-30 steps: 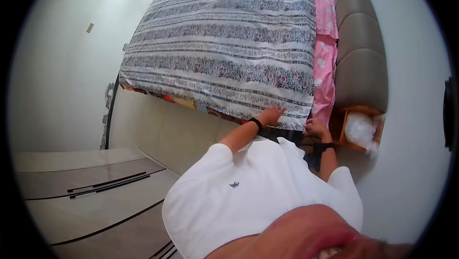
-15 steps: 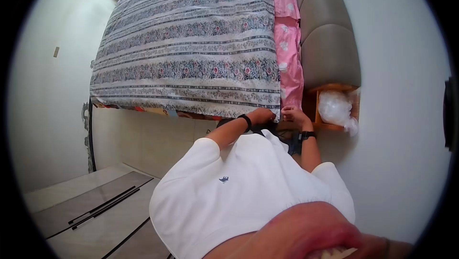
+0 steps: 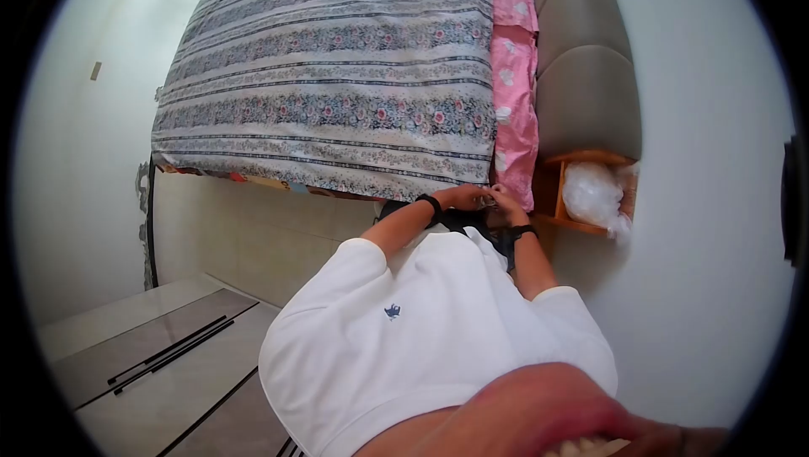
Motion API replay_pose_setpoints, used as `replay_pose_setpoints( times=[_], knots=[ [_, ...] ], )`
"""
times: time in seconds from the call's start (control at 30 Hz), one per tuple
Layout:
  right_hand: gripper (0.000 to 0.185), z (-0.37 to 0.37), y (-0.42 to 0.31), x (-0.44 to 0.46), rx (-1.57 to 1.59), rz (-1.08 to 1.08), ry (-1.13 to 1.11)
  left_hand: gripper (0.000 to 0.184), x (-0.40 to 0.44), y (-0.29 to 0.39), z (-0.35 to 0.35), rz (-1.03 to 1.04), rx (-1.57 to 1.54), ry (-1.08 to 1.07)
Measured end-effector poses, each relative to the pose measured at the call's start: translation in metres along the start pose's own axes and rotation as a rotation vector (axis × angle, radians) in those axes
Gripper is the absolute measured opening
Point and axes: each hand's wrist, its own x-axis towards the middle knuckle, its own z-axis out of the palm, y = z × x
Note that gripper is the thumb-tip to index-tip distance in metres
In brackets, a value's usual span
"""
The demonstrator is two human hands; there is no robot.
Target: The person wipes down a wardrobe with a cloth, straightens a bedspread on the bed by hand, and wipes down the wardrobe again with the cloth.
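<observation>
Both left hand (image 3: 463, 197) and right hand (image 3: 510, 209) have bent fingers meeting, grip unclear; beyond them, the sheet (image 3: 337, 77) lies mostly spread, pink cloth (image 3: 516, 111) uncovered.

The left hand (image 3: 462, 197), which lay on the sheet (image 3: 337, 69) a second ago, apart from the right hand (image 3: 508, 209) at its 10 o'clock, has drawn in beside the corner. It is now at the right hand's 9 o'clock, their fingertips brought together. The sheet has shifted toward 10 o'clock in view.
</observation>
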Motion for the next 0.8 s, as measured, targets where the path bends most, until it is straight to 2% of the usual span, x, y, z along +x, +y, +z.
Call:
replay_pose_setpoints(
  times=[0.03,0.07,0.1,0.17,0.2,0.23,0.3,0.33,0.37,0.43,0.47,0.5,0.53,0.57,0.6,0.63,0.7,0.73,0.77,0.8],
  knots=[
    [0.018,0.000,-0.012,-0.004,0.079,-0.028,-0.010,0.028,-0.002,0.001,0.001,-0.022,-0.066,0.073],
    [0.017,0.000,-0.018,-0.008,0.160,-0.049,-0.018,0.032,0.001,-0.011,0.012,0.143,-0.106,0.240],
    [0.017,0.001,-0.021,-0.015,0.156,-0.045,-0.025,0.032,0.003,-0.025,0.019,0.137,-0.108,0.246],
    [0.019,0.000,-0.023,-0.024,0.478,-0.234,-0.231,0.024,-0.002,-0.017,0.007,0.216,-0.151,0.201],
    [0.021,0.004,-0.025,-0.032,0.493,-0.277,-0.118,0.026,-0.012,0.003,-0.006,0.069,-0.140,0.159],
    [0.021,0.000,-0.017,-0.027,0.497,-0.271,-0.122,0.026,-0.024,0.005,-0.008,0.062,-0.142,0.159],
    [0.023,-0.026,-0.005,-0.005,-0.157,-0.241,0.091,0.039,-0.041,0.009,-0.019,-0.081,0.315,0.167],
    [0.022,-0.029,-0.011,-0.001,-0.254,-0.235,0.041,0.052,-0.042,-0.024,-0.014,-0.159,0.429,0.157],
    [0.022,-0.020,-0.025,-0.010,-0.257,-0.237,0.042,0.052,-0.054,-0.028,-0.012,-0.157,0.429,0.159],
    [0.024,0.006,-0.079,-0.043,0.065,-0.211,-0.079,0.045,-0.090,-0.036,-0.026,-0.290,0.530,0.405],
    [0.025,0.007,-0.094,-0.052,0.161,-0.126,-0.167,0.042,-0.102,-0.032,-0.038,-0.426,0.524,0.410],
    [0.025,0.006,-0.098,-0.052,0.147,-0.132,-0.164,0.040,-0.110,-0.028,-0.049,-0.561,0.512,0.416],
    [0.025,-0.002,-0.092,-0.041,0.169,-0.100,-0.181,0.040,-0.113,-0.035,-0.054,-0.557,0.508,0.431],
    [0.026,0.000,-0.093,-0.044,0.188,-0.058,-0.201,0.037,-0.116,-0.053,-0.051,-0.718,0.379,0.594],
    [0.026,-0.001,-0.094,-0.050,0.095,0.052,-0.125,0.035,-0.118,-0.071,-0.047,-0.881,0.238,0.756],
    [0.026,0.002,-0.093,-0.049,0.075,0.061,-0.138,0.035,-0.122,-0.091,-0.047,-0.895,0.223,0.772],
    [0.025,-0.002,-0.086,-0.041,-0.309,0.271,-0.112,0.032,-0.128,-0.131,-0.041,-0.729,-0.088,0.494],
    [0.023,0.002,-0.089,-0.038,-0.327,0.215,-0.147,0.032,-0.130,-0.156,-0.031,-0.736,-0.101,0.516],
    [0.023,0.001,-0.093,-0.030,-0.343,0.211,-0.162,0.027,-0.134,-0.186,-0.022,-0.733,-0.263,0.478],
    [0.018,-0.005,-0.089,-0.021,-0.060,0.087,-0.207,0.023,-0.143,-0.212,-0.011,-0.727,-0.425,0.431]
  ],
)
